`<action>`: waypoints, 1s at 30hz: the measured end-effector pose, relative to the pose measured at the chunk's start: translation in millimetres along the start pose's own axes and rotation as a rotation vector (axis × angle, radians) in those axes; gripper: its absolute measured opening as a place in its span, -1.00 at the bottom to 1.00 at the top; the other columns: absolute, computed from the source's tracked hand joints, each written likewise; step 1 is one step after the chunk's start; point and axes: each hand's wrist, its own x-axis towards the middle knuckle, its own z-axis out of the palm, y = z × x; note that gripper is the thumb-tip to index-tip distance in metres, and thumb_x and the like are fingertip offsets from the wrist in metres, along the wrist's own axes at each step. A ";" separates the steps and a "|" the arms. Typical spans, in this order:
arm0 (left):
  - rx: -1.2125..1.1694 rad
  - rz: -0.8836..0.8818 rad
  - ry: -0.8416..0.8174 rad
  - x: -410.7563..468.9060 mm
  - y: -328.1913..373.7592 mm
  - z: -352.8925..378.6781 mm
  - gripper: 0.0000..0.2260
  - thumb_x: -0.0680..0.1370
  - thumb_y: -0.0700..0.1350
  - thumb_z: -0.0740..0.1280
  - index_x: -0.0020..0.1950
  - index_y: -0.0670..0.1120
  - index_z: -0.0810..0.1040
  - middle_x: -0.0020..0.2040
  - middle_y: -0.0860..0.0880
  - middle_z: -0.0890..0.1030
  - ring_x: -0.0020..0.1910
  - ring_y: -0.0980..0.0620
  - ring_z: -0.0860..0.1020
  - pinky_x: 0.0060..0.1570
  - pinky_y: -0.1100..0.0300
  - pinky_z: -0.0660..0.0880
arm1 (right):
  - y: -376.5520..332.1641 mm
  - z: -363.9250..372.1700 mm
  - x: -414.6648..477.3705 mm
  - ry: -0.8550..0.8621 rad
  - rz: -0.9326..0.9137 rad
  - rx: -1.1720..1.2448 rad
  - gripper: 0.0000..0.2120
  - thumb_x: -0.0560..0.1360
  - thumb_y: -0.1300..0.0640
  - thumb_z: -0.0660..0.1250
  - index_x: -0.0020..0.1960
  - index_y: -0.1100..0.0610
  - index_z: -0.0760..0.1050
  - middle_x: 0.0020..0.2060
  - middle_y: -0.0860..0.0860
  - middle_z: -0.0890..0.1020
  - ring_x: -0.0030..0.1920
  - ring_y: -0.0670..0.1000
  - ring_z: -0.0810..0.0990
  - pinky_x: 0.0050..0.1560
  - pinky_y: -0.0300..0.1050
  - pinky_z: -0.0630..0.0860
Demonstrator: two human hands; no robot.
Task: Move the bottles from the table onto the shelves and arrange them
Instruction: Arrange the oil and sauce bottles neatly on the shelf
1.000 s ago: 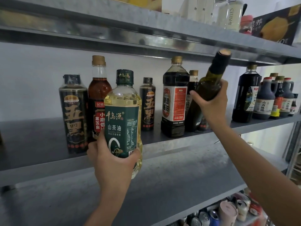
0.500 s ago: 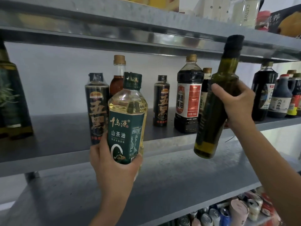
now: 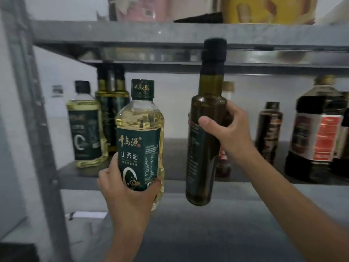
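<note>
Curling round the yellow oil bottle (image 3: pixel 139 133) is the left grip (image 3: pixel 128 195); the right grip (image 3: pixel 231 133) clasps the dark bottle (image 3: pixel 205 114), whose cap may strike the upper shelf (image 3: pixel 113 35).

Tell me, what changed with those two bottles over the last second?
The right hand lifted the dark green glass bottle off the shelf, where it leaned by the soy sauce bottle, and carried it left, now upright in the air. The left hand kept its grip on the camellia oil bottle, and the shelved bottles stayed put.
</note>
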 end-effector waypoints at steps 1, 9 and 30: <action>0.005 0.011 0.023 7.9 -5.7 -8.3 -0.19 0.18 -0.26 0.62 0.38 -0.06 0.39 0.10 -0.05 0.34 0.17 -0.06 0.37 0.00 0.31 0.32 | 0.4 13.8 8.0 -0.006 -0.018 0.029 -0.69 0.30 -0.04 0.45 0.01 -0.01 0.51 -0.07 -0.03 0.67 -0.02 0.01 0.66 -0.02 -0.03 0.61; 0.044 -0.043 0.120 66.5 -40.5 -60.2 -0.27 0.22 -0.20 0.61 0.33 -0.01 0.40 0.09 -0.05 0.33 0.08 -0.08 0.45 -0.03 0.19 0.46 | 14.7 106.7 57.2 -0.025 -0.069 0.162 -0.73 0.37 0.13 0.47 0.03 0.00 0.51 -0.04 0.06 0.65 -0.01 0.02 0.65 0.00 -0.09 0.60; -0.089 -0.104 0.059 116.7 -89.4 -64.0 -0.19 0.25 -0.19 0.61 0.43 -0.05 0.32 0.22 -0.13 0.35 0.07 0.08 0.36 -0.32 0.58 0.28 | 71.3 147.1 72.9 -0.253 0.427 0.071 -0.27 0.29 0.15 0.51 0.28 -0.07 0.15 0.07 -0.11 0.49 0.04 -0.11 0.54 0.01 -0.24 0.51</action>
